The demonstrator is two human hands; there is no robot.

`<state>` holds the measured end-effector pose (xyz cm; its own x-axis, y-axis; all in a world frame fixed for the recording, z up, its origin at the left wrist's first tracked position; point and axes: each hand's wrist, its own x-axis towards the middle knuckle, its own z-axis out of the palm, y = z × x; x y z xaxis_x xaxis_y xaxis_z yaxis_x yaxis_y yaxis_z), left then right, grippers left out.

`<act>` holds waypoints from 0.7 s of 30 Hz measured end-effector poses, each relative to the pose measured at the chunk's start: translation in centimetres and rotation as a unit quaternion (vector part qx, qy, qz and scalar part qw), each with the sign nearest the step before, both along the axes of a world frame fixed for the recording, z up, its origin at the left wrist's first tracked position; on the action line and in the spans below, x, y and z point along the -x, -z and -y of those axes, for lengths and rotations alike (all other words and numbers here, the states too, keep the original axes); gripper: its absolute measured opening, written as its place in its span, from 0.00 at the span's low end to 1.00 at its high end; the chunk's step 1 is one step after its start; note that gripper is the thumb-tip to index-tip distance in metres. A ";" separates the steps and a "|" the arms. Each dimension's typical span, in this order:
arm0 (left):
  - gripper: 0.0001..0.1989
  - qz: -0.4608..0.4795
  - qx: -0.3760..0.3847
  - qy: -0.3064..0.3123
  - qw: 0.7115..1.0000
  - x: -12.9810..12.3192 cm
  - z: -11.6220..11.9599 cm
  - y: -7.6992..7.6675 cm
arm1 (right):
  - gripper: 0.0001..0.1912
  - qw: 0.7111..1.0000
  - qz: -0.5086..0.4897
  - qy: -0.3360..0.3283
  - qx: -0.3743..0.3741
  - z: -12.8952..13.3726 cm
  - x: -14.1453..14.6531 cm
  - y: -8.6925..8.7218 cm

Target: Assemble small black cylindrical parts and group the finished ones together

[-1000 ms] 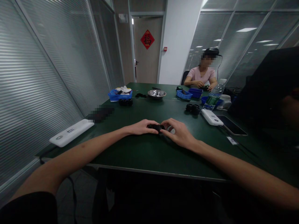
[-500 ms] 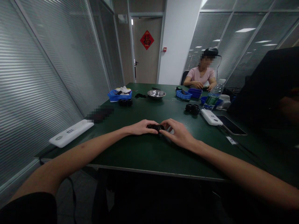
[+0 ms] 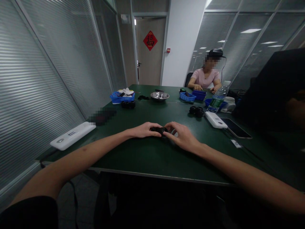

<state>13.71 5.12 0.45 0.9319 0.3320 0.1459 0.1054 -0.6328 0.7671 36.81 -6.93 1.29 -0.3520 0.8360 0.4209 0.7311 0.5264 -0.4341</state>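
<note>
Between my two hands, low over the green table (image 3: 143,156), is a small black cylindrical piece (image 3: 157,130) with a shiny end. My left hand (image 3: 145,129) is closed around its left part, thumb along the near side. With thumb and fingertips, my right hand (image 3: 182,135) pinches its right end. Fingers cover much of the piece, so its exact kind cannot be made out. Past my right hand lies a cluster of black round parts (image 3: 196,111); a similar black group (image 3: 128,104) sits farther off on the left.
A steel bowl (image 3: 159,99) stands mid-table, with a blue basket (image 3: 116,100) to its left and blue trays (image 3: 187,99) to its right. A bottle (image 3: 215,103), white power bank (image 3: 214,120) and phone (image 3: 235,128) are at right. Another white power bank (image 3: 73,136) lies left. A co-worker (image 3: 205,78) sits across.
My hands keep their hold on the black piece with barely any movement. Across the table, the co-worker's hands have moved apart.
</note>
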 end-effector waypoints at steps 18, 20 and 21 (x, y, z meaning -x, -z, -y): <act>0.20 -0.001 -0.021 -0.001 1.000 0.1 -0.1 0.1 | 0.16 0.995 0.018 -0.080 -0.051 -0.1 0.0 -0.1; 0.20 -0.001 -0.020 -0.002 1.000 0.1 0.0 0.0 | 0.16 0.995 0.019 -0.082 -0.051 -0.1 -0.1 -0.1; 0.20 -0.001 -0.019 -0.001 1.000 0.1 0.0 -0.1 | 0.16 0.995 0.019 -0.082 -0.051 -0.1 -0.1 -0.1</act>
<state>13.62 5.10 0.50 0.9313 0.3285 0.1571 0.1083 -0.6618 0.7419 36.86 -6.87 1.42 -0.4978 0.7192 0.4848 0.6465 0.6803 -0.3454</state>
